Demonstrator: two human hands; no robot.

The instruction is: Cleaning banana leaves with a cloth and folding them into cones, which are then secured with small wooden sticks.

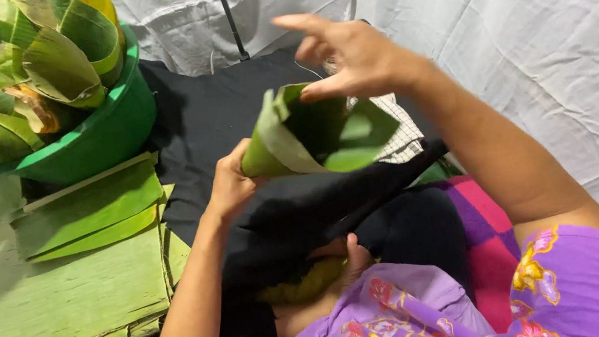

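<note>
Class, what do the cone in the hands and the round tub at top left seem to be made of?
Cone: a rolled green leaf, probably banana, matte, with fine parallel ribs and a paler outer face.
Tub: likely plastic, with a smooth, even green wall and a faint sheen.

Leaf cone (314,132) sits dead centre, held above the lap between both hands: left hand (229,185) at its lower left side, right hand (347,56) at its open mouth, upper right. Off to the upper left, a basin (108,131) with more cones (21,73) stacked in it. Just below the basin, a pile of flat leaves (63,289) on the left. Dark cloth (231,108) lies beneath the cone, with sheeting (527,34) behind and to the right.
</note>
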